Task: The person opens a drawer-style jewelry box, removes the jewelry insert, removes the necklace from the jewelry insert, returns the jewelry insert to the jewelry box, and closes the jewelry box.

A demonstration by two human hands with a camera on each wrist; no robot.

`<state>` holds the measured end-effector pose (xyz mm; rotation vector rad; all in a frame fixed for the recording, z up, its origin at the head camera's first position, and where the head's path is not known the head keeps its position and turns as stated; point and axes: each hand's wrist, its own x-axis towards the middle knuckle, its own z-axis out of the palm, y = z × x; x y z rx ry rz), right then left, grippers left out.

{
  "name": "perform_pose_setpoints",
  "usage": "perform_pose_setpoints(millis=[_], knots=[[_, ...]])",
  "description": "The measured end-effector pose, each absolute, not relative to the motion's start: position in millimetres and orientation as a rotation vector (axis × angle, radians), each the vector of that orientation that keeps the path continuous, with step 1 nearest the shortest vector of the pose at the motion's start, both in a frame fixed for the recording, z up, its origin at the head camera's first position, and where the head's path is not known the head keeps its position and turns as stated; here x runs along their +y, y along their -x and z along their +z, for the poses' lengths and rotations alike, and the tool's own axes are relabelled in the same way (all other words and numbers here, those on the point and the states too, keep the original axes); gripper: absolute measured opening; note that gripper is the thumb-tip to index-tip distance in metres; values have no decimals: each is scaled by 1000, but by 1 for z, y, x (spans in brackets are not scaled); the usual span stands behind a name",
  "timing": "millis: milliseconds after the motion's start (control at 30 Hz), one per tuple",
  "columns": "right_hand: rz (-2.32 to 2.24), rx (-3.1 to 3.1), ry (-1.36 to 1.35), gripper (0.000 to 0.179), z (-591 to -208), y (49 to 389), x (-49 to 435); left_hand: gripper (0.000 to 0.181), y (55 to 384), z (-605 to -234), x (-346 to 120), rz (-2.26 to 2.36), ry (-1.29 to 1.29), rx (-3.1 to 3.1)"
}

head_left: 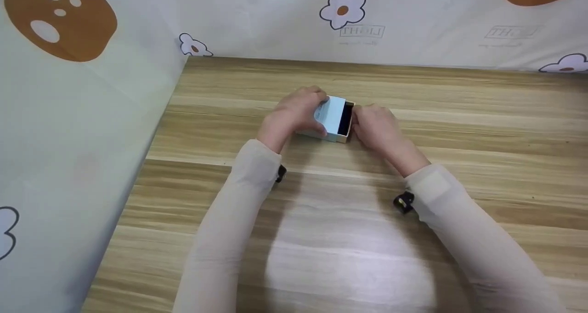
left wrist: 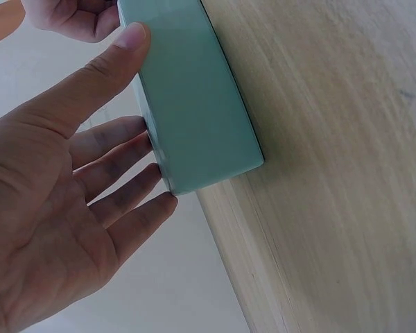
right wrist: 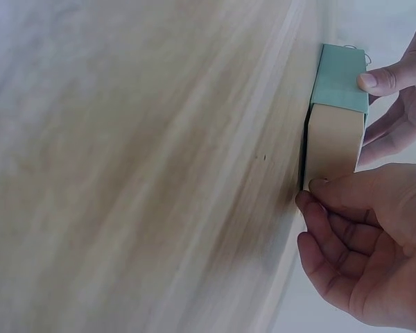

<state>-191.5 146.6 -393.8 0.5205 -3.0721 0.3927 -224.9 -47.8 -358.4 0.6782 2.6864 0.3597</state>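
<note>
A small light-blue drawer box (head_left: 334, 113) lies on the wooden table, its beige inner tray (right wrist: 335, 139) partly out of the sleeve on the right. The exposed part of the tray looks dark inside in the head view. My left hand (head_left: 291, 113) holds the blue sleeve (left wrist: 191, 104) across its width, thumb on the near side and fingers on the far side. At the tray's right end, my right hand (head_left: 376, 127) pinches the edge between thumb and index finger, its other fingers curled. What lies inside the sleeve is hidden.
The wood-grain table (head_left: 206, 193) extends around the box. A white cloth with flowers and brown shapes (head_left: 275, 23) hangs behind the table and along its left side. Small black cameras (head_left: 404, 202) sit at both wrists.
</note>
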Motion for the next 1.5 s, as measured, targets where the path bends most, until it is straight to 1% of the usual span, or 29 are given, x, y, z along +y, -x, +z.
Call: perform_pose_setpoints(millis=[500, 1133, 1500], knots=[[345, -3073, -507, 16, -395, 190, 149, 80, 223, -357, -49, 349, -699, 2700], [371, -3079, -492, 20, -394, 189, 151, 81, 225, -359, -48, 349, -683, 2696], [305, -3074, -524, 16, -395, 189, 153, 81, 226, -358, -48, 345, -691, 2691]])
